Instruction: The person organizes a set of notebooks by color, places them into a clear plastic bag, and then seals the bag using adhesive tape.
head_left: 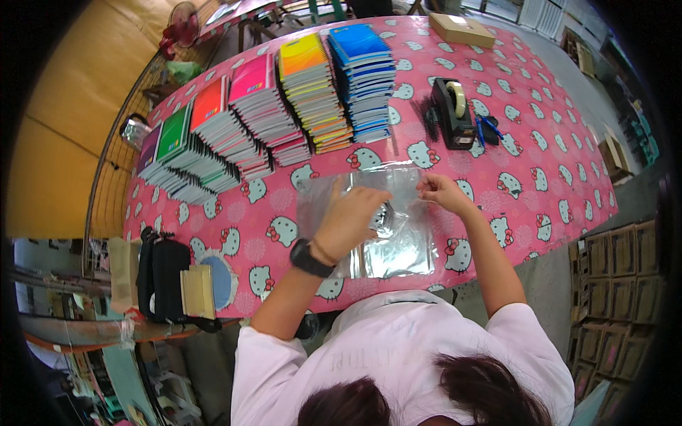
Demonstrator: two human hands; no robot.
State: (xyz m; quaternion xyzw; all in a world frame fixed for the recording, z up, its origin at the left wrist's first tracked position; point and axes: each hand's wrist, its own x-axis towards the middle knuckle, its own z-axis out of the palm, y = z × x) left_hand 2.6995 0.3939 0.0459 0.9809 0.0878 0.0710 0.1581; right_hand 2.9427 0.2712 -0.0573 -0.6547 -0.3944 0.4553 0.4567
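Pink cartoon-cat worktop: left hand pressing flat on clear plastic bags, right hand pinching top bag edge; spiral notebooks stacked behind.

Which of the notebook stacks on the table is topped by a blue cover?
The rightmost stack, nearest the black tape dispenser. Its top cover is blue, while the stacks to its left show yellow-orange, pink, red, green and purple covers.

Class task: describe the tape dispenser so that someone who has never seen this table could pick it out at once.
Start at the pink patterned tablecloth and find the fanned rows of colourful notebooks. Just right of the blue row stands the tape dispenser. It is the only black, blocky thing there, with a pale roll of tape on top.
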